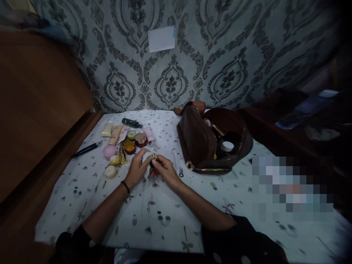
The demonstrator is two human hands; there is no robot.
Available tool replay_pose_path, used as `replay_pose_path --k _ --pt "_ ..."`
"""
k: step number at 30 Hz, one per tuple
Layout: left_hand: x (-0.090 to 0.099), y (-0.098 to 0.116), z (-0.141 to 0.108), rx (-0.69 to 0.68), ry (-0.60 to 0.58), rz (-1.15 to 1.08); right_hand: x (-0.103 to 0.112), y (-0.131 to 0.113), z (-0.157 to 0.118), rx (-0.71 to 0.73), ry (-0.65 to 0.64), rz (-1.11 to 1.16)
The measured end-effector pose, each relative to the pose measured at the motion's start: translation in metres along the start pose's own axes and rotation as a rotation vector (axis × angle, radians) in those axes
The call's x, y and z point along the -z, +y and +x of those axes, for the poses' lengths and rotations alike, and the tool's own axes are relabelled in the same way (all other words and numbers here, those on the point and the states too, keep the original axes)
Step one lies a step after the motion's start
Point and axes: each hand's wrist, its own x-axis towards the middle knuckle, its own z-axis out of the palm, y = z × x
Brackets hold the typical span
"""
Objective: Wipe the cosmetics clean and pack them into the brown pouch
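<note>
My left hand (136, 169) is closed around a soft white tissue (147, 156). Against it, my right hand (166, 171) pinches a small black-and-gold cosmetic item (155, 158), mostly covered by my fingers, so its exact kind does not show. Both hands meet above the patterned white cloth. Just beyond my left hand sit an amber-lidded jar (129, 147), a round compact-like jar (140, 139) and a gold tube (122, 155). A cream-lidded jar (110, 171) stands left of my left hand. To the right of my right hand is an open brown bag (196, 137).
A pink round container (109, 151), a dark green tube (132, 123), a pink tube (149, 136) and a black pen-like stick (87, 149) lie on the left. Inside the bag is a white-lidded jar (227, 146). A wooden panel (41, 106) borders the left side.
</note>
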Motion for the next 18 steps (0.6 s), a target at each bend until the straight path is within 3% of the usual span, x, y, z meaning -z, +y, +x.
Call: replay_pose_path --k 6,18 --pt "0.0035 -0.0006 0.0025 0.112 -0.063 -0.121 0.0014 -0.0017 0.0011 -0.024 0.027 0.033" --pt "0.0096 -0.0051 0.0060 0.035 -0.144 -0.062 0.0047 0.0004 0.0043 -0.010 0.074 0.074"
